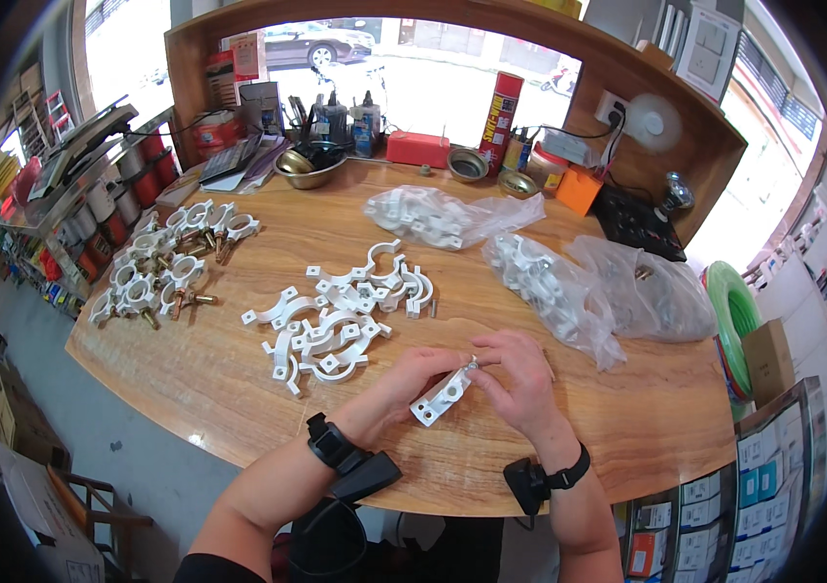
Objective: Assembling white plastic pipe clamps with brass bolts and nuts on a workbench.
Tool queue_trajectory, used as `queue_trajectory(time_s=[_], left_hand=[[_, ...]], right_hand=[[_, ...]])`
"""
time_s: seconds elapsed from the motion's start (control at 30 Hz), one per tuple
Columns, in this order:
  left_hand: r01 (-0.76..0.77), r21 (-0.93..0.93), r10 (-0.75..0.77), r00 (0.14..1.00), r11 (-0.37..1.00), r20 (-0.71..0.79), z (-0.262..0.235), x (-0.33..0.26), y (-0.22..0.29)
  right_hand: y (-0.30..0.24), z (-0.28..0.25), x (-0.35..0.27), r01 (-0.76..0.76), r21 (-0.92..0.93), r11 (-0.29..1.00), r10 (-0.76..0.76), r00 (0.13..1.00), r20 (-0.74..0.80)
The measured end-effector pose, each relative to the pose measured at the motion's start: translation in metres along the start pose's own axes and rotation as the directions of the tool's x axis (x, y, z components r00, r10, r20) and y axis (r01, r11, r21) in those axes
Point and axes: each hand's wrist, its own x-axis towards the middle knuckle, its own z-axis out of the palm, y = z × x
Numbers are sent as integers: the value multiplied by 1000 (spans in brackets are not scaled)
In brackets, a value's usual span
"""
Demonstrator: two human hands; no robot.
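Note:
Near the front middle of the table, my left hand [420, 377] is closed on a white pipe clamp [443, 395], tilted with its flat holed end toward me. At the clamp's far end, the fingers of my right hand [522, 381] pinch a small shiny metal fastener [473, 362], seemingly a screw; fingers partly hide it. Just beyond my hands lies a loose pile of white clamp halves [341, 335]. Farther left sits a cluster of closed ring clamps [137, 291] with brass-coloured bolts [205, 299] attached.
Clear plastic bags of white clamps [418, 216] and of metal parts [642, 287] lie at the back and right. Along the back edge stand a metal bowl [309, 175], a red box [417, 149], a red spray can [499, 121] and an orange box [580, 189].

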Motion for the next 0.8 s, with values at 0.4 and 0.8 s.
queue_trajectory(time_s=[0.4,0.8], left_hand=[[18,3,-18,1000,1000,14,-3,1,-1],[22,-5,-22,1000,1000,-16,-2,2,-2]], right_hand=[[-2,0,0,-17,-1,1000,17,1000,-12],[-3,0,1,-40,2,999,40,999,2]])
